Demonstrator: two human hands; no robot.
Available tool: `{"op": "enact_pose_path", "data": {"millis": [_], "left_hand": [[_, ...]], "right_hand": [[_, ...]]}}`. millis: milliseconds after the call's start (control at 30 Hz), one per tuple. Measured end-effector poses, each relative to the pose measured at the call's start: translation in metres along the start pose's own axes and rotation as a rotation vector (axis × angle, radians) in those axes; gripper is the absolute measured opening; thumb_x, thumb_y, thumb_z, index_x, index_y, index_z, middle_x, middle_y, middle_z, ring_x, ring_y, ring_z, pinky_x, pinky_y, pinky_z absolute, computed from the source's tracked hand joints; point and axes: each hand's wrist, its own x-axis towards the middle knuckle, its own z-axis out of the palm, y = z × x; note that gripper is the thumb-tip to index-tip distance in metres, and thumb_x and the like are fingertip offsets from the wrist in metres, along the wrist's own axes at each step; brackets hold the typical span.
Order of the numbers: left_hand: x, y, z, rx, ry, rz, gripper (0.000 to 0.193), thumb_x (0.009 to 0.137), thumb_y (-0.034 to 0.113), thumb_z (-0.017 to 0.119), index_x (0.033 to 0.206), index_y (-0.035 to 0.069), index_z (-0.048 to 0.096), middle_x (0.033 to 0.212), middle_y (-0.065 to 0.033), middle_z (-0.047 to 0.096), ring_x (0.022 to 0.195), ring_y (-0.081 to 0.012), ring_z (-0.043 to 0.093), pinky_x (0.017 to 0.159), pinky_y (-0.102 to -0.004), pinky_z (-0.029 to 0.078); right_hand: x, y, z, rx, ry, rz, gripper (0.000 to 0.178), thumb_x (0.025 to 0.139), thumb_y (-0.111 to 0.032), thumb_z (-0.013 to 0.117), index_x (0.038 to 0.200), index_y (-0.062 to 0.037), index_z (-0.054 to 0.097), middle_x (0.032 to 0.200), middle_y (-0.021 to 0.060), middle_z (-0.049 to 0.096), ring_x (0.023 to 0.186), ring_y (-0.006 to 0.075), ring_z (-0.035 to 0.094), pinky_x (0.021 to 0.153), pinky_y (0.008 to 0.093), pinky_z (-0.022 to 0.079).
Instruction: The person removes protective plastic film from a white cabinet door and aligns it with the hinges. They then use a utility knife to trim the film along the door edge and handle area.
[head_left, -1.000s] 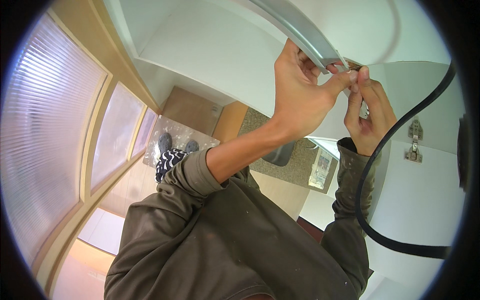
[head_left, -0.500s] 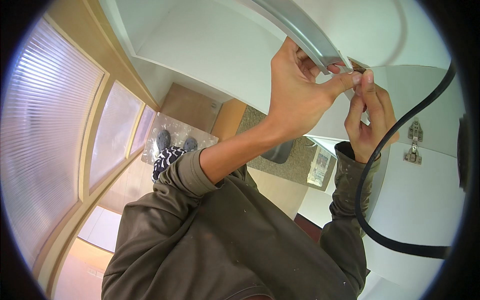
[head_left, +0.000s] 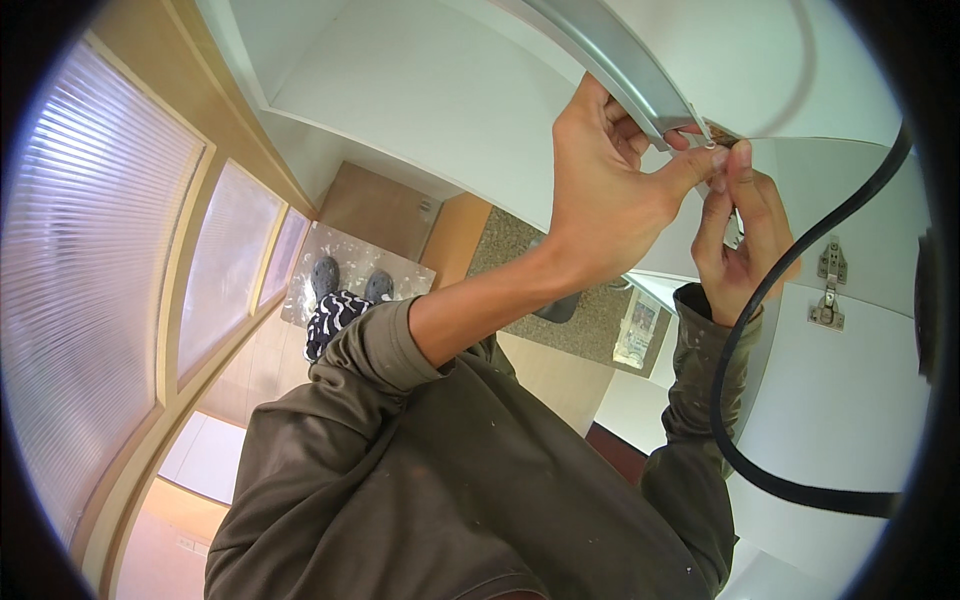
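Note:
A silver-grey curved metal strip (head_left: 610, 60) runs down from the top edge and ends above my hands. My left hand (head_left: 610, 195) is closed around its lower end, with fingers curled behind it and a fingertip showing at the end. The left thumb reaches across to the fingertips of my right hand (head_left: 745, 225). That hand is closed in a pinch of thumb and finger; whatever lies between them is too small to make out. A thin pale edge and a brownish worn patch (head_left: 722, 132) show just above the meeting fingertips.
A black cable (head_left: 735, 370) loops in front of my right wrist. Right of it, a metal hinge (head_left: 828, 285) sits on white panels. White cabinet surfaces (head_left: 420, 90) lie above and left. A ribbed-glass wooden door (head_left: 100, 260) stands at left; a speckled counter (head_left: 590, 325) lies below.
My left hand and the strip's end have shifted slightly to the right in view. The right hand's pinch stays nearly the same.

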Motion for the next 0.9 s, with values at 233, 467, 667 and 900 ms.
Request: {"op": "enact_pose_path", "data": {"millis": [233,467,667,900], "left_hand": [[0.003,0.0,0.006,0.026,0.011,-0.062,0.049,0.075,-0.01,0.082,0.112,-0.002,0.052,0.096,-0.009,0.065,0.091,-0.0155,0.064,0.086,-0.0309,0.056],[0.0,0.011,-0.003,0.068,-0.067,-0.097,0.05,0.076,-0.009,0.083,0.112,-0.001,0.05,0.103,-0.0097,0.062,0.098,-0.0162,0.062,0.092,-0.0315,0.055],[0.001,0.018,-0.006,0.153,-0.073,-0.178,0.043,0.081,-0.006,0.081,0.112,-0.001,0.052,0.105,-0.0094,0.063,0.099,-0.0165,0.063,0.095,-0.0334,0.054],[0.002,0.03,0.007,0.236,0.027,-0.209,0.037,0.085,0.001,0.082,0.11,-0.002,0.055,0.104,-0.0087,0.066,0.096,-0.0168,0.066,0.09,-0.0304,0.055]], "right_hand": [[0.001,0.006,-0.007,0.113,-0.049,0.129,0.049,0.083,0.012,0.07,0.128,-0.0067,0.071,0.076,0.0077,0.067,0.06,0.0104,0.058,0.049,0.0238,0.043],[0.011,-0.002,-0.023,0.076,-0.198,0.263,0.032,0.093,0.002,0.068,0.126,0.0005,0.067,0.092,0.0173,0.074,0.084,0.0202,0.072,0.077,0.0298,0.057],[-0.01,-0.007,-0.007,-0.129,0.214,0.152,0.032,0.086,0.007,0.068,0.117,0.0034,0.071,0.081,0.0141,0.073,0.066,0.0178,0.07,0.06,0.026,0.053],[-0.037,-0.025,0.007,0.496,0.393,0.737,0.034,0.097,-0.008,0.069,0.125,0.004,0.056,0.102,0.0114,0.07,0.089,0.0129,0.067,0.075,0.024,0.053]]}}
